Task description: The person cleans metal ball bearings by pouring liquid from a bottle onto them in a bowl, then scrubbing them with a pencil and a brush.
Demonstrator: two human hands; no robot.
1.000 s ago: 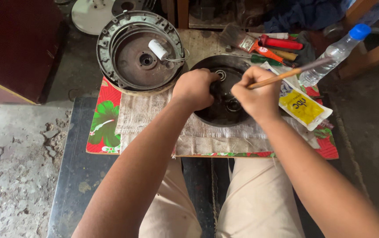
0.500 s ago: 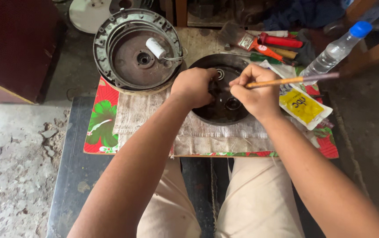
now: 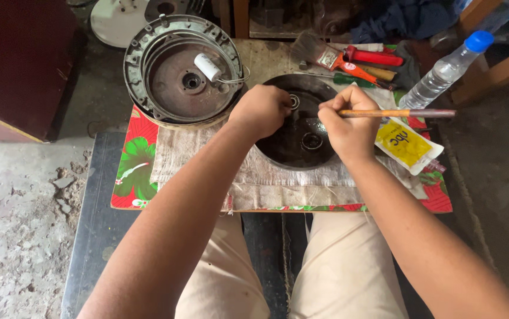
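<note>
Dark round metal cover (image 3: 299, 133) sits dished-side up on the cloth-topped board (image 3: 172, 177), right in front of the knees. Small ring-shaped bearing seat (image 3: 312, 140) shows near its centre.

Left hand (image 3: 260, 110) is curled shut over the cover's near-left rim, pinching something small and round up by the top edge; can't tell exactly what, fingers cover it. Right hand (image 3: 349, 121) is closed in a pencil grip around a thin wooden stick (image 3: 396, 113), handle pointing out right, working end aimed into the cover.

Step in hand, my read: dabbing or cleaning around the small part the left hand steadies. Any next stroke calls for the left hand keeping the cover from rocking, and a light, accurate tip, since the target is small.

Around it: yellow sachet (image 3: 404, 143) just right of the cover, under the stick. Paintbrush (image 3: 324, 54) and red-handled tools (image 3: 373, 57) behind. Clear plastic bottle (image 3: 449, 68) with blue cap, far right. Second, larger round housing (image 3: 183, 71) back left, with a small white cylinder (image 3: 207, 67) lying in it.

Hard to see: stick tip hidden behind right fingers. Cover's left rim hidden by left hand. Top edge clutter is cut off.
</note>
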